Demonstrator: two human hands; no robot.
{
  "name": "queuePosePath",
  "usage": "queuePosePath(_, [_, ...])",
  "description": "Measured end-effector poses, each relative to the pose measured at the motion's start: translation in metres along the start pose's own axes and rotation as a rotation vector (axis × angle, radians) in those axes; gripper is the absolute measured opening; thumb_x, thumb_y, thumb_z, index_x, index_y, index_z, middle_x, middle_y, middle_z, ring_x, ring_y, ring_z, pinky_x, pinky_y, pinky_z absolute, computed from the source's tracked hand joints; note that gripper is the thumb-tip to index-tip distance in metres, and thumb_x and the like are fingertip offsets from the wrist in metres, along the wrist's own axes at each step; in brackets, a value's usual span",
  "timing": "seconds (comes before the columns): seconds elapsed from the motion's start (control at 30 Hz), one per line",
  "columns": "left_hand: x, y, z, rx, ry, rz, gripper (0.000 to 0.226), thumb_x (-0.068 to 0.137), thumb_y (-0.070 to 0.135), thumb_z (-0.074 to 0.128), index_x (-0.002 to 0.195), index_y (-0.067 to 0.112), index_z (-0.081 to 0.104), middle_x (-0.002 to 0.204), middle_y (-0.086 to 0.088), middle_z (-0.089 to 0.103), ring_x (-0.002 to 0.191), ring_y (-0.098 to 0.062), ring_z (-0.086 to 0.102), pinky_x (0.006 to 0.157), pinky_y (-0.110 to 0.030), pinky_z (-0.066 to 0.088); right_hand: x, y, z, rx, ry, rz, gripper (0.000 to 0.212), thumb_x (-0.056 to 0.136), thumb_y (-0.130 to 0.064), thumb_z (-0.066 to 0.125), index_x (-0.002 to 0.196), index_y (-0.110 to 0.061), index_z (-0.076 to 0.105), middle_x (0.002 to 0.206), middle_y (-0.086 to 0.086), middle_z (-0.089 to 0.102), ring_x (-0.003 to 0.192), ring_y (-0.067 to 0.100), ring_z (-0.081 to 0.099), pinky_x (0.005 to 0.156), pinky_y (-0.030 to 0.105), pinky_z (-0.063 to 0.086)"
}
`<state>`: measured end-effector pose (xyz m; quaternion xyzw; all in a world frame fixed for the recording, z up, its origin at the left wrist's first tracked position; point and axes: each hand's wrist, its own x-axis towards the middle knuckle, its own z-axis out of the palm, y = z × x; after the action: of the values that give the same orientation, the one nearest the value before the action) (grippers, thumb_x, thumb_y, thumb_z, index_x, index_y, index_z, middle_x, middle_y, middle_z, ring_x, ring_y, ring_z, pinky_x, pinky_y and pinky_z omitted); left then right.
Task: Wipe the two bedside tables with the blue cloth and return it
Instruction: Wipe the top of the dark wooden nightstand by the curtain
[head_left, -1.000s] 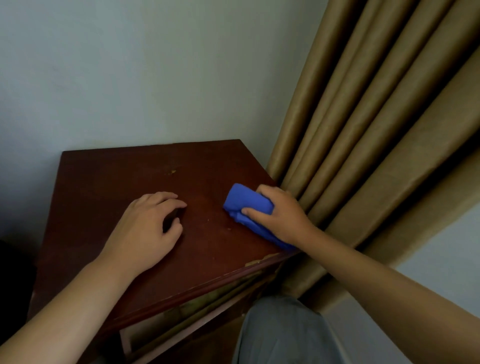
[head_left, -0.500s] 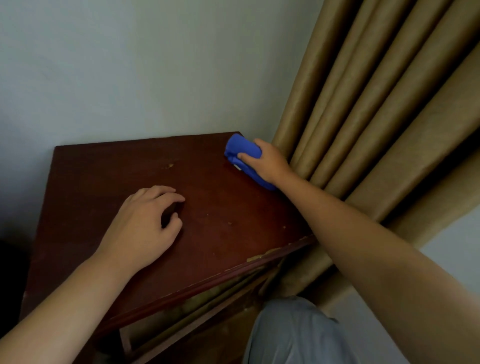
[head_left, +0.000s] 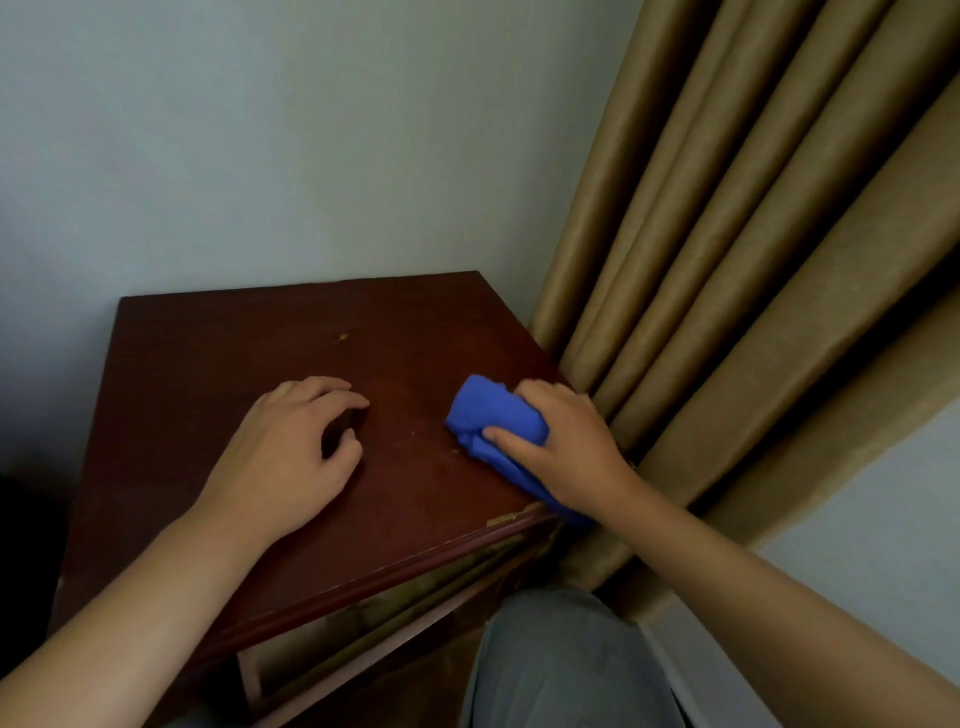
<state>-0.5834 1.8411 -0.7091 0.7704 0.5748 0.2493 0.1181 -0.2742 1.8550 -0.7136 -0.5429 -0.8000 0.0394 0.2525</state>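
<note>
text: none legible | labels: none seen | brands: none seen | numbers: none seen | signs: none seen

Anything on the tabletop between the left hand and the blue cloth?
Head view: only bare tabletop with tiny crumbs between left hand and blue cloth.

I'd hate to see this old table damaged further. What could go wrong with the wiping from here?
The blue cloth, gripped by the right hand, sits near the bedside table front corner where the edging is chipped; it may snag and lift more. A sweep further right could drag the curtain. Crumbs may simply fall to the floor.
</note>
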Motion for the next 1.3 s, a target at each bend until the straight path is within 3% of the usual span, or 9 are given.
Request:
queuePosePath(0.2, [0.003, 0.002, 0.0, -0.004, 0.006, -0.002, 0.036, 0.094, 0.029, 0.059, 0.129, 0.029, 0.066, 0.139, 0.009, 0.056, 0.128, -0.015, 0.048, 0.113, -0.042, 0.037, 0.008, 0.003, -0.005, 0.078, -0.066, -0.008, 0.03, 0.095, -0.06, 0.061, 0.082, -0.04, 0.043, 0.077, -0.014, 0.049, 0.077, 0.01, 0.051, 0.073, 0.038, 0.041])
queuePosePath(0.37, [0.003, 0.002, 0.0, 0.006, -0.002, -0.001, 0.036, 0.094, 0.029, 0.059, 0.13, 0.029, 0.065, 0.139, 0.009, 0.056, 0.128, -0.014, 0.047, 0.113, -0.042, 0.038, 0.071, 0.03, 0.011, 0.116, 0.012, 0.128, 0.039, 0.093, -0.054, 0.068, 0.083, -0.019, 0.053, 0.076, -0.002, 0.058, 0.076, 0.024, 0.059, 0.074, 0.05, 0.049])
queuePosePath(0.57, [0.003, 0.002, -0.001, 0.012, 0.012, 0.005, 0.034, 0.094, 0.03, 0.059, 0.127, 0.031, 0.066, 0.137, 0.011, 0.056, 0.126, -0.012, 0.048, 0.111, -0.041, 0.039, 0.144, 0.03, 0.043, -0.008, 0.043, 0.216, 0.04, 0.095, -0.059, 0.059, 0.087, -0.021, 0.051, 0.08, -0.001, 0.059, 0.081, 0.028, 0.06, 0.077, 0.044, 0.048])
queuePosePath(0.7, [0.002, 0.002, -0.001, 0.038, 0.024, 0.012, 0.035, 0.093, 0.029, 0.059, 0.127, 0.029, 0.066, 0.135, 0.01, 0.058, 0.124, -0.013, 0.051, 0.109, -0.039, 0.041, 0.149, 0.009, 0.055, -0.099, 0.019, 0.152, 0.036, 0.095, -0.061, 0.054, 0.088, -0.027, 0.044, 0.089, -0.002, 0.06, 0.092, 0.029, 0.06, 0.085, 0.046, 0.044])
queuePosePath(0.83, [0.001, 0.006, -0.005, 0.059, 0.073, -0.035, 0.035, 0.09, 0.025, 0.061, 0.125, 0.022, 0.066, 0.128, 0.007, 0.059, 0.118, -0.018, 0.053, 0.104, -0.04, 0.043, 0.122, -0.038, 0.062, -0.059, -0.032, 0.012, 0.031, 0.094, -0.061, 0.057, 0.093, -0.03, 0.049, 0.096, -0.002, 0.063, 0.098, 0.029, 0.06, 0.085, 0.045, 0.041])
queuePosePath(0.93, [-0.013, 0.003, -0.011, 0.114, 0.06, -0.063, 0.033, 0.09, 0.028, 0.062, 0.122, 0.026, 0.068, 0.128, 0.008, 0.06, 0.12, -0.019, 0.053, 0.105, -0.043, 0.041, 0.084, -0.07, 0.064, -0.013, -0.075, -0.145, 0.036, 0.093, -0.064, 0.053, 0.108, -0.032, 0.057, 0.098, -0.009, 0.061, 0.095, 0.023, 0.057, 0.083, 0.044, 0.04])
queuePosePath(1.07, [-0.046, -0.011, -0.022, 0.129, 0.024, -0.089, 0.041, 0.093, 0.04, 0.051, 0.131, 0.031, 0.063, 0.138, 0.007, 0.056, 0.13, -0.017, 0.048, 0.112, -0.042, 0.039, 0.06, -0.074, 0.057, 0.039, -0.113, -0.244, 0.04, 0.094, -0.069, 0.046, 0.11, -0.034, 0.056, 0.094, -0.017, 0.05, 0.091, 0.017, 0.053, 0.079, 0.037, 0.032])
queuePosePath(1.17, [-0.058, -0.011, -0.022, 0.12, 0.029, -0.089, 0.046, 0.092, 0.042, 0.047, 0.133, 0.029, 0.063, 0.143, 0.007, 0.055, 0.135, -0.016, 0.045, 0.116, -0.039, 0.033, 0.078, -0.067, 0.057, 0.069, -0.135, -0.244, 0.028, 0.093, -0.066, 0.053, 0.099, -0.039, 0.051, 0.091, -0.016, 0.052, 0.094, 0.021, 0.057, 0.079, 0.038, 0.035])
queuePosePath(1.3, [-0.06, -0.011, -0.019, 0.098, 0.056, -0.106, 0.039, 0.098, 0.037, 0.052, 0.135, 0.03, 0.063, 0.145, 0.009, 0.053, 0.138, -0.013, 0.042, 0.118, -0.036, 0.028, 0.13, -0.046, 0.064, 0.052, -0.073, -0.067, 0.037, 0.093, -0.059, 0.063, 0.083, -0.027, 0.046, 0.084, -0.006, 0.055, 0.092, 0.031, 0.062, 0.082, 0.046, 0.046])
